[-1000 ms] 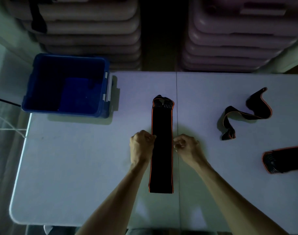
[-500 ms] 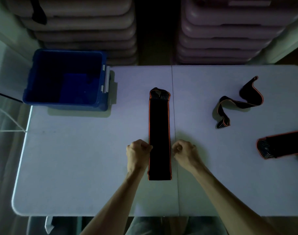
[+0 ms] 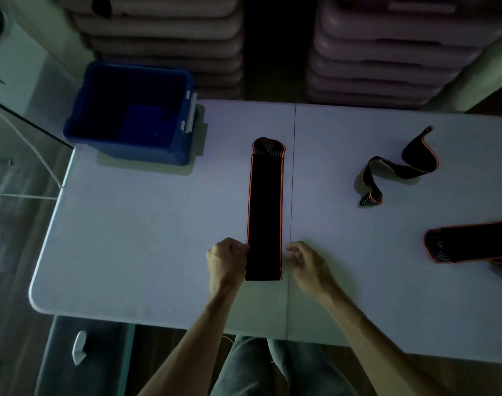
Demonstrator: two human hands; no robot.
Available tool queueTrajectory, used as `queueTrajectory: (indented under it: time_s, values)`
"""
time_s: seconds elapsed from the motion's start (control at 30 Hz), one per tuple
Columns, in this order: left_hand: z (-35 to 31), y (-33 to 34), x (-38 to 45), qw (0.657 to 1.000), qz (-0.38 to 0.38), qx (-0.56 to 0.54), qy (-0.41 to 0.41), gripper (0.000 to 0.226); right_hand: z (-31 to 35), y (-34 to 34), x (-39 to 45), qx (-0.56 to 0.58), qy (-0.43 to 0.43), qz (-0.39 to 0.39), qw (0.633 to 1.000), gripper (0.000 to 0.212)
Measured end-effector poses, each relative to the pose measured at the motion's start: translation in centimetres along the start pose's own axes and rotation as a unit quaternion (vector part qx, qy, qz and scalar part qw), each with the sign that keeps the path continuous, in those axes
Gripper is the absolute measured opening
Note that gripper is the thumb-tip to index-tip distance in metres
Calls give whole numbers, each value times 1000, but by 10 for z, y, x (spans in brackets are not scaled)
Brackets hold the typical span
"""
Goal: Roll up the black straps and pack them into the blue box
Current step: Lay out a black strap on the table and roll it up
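A long black strap (image 3: 264, 212) with orange edging lies flat and straight along the table's middle seam. My left hand (image 3: 228, 260) is curled at the strap's left edge near its close end and pinches that edge. Just off the right edge sits my right hand (image 3: 308, 262), fingers loosely curled, with a thin gap to the strap. The blue box (image 3: 184, 150) stands at the table's far left corner, and its inside looks dark and bare. A second strap (image 3: 398, 170) lies twisted at the far right. A third strap (image 3: 469, 244) lies flat at the right edge.
The white folding table (image 3: 135, 238) has a seam down its middle. Stacks of pinkish moulded panels (image 3: 387, 52) stand behind the far edge. A white bracket (image 3: 79, 347) sits on the floor below the table's near left.
Both hands have slid along the strap's edges toward its near end. The right hand's fingers have loosened and come slightly off the edge.
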State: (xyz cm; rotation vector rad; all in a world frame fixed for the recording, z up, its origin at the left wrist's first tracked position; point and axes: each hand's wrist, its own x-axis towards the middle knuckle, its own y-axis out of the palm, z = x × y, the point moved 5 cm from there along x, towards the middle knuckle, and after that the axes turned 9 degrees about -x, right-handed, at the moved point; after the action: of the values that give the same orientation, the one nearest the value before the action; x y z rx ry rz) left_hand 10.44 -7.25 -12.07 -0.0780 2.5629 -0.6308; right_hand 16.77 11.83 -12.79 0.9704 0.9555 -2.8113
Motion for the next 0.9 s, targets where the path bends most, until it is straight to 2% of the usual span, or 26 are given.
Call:
queueTrajectory:
  time_s: [0.1,0.17,0.2,0.3,0.37,0.43,0.53,0.67,0.77,0.9]
  values:
    - [7,-9,-19,982,30,77,171,41,3,-1,-21,-102,-126,-37,986,45]
    - [16,-8,-35,946,88,149,274,60,15,4,-35,-196,-234,-38,952,58]
    - [19,-7,-41,927,113,189,305,63,20,9,-39,-241,-272,-36,931,62]
    - [24,-1,-50,879,147,284,354,61,29,22,-42,-355,-320,-51,877,66]
    - [23,3,-48,870,146,309,357,54,30,30,-38,-407,-320,-64,853,61]
    - [19,8,-46,859,136,332,364,41,32,32,-35,-428,-313,-81,844,53]
    - [8,13,-44,857,141,350,352,26,35,30,-32,-392,-301,-83,866,39]
    - [-1,12,-27,872,199,318,314,23,36,23,-27,-296,-254,-86,917,30]
    - [-3,10,-14,891,243,261,280,26,38,18,-20,-246,-210,-93,942,33]
    - [-3,11,-5,905,243,216,276,24,36,17,-13,-248,-179,-97,947,42]
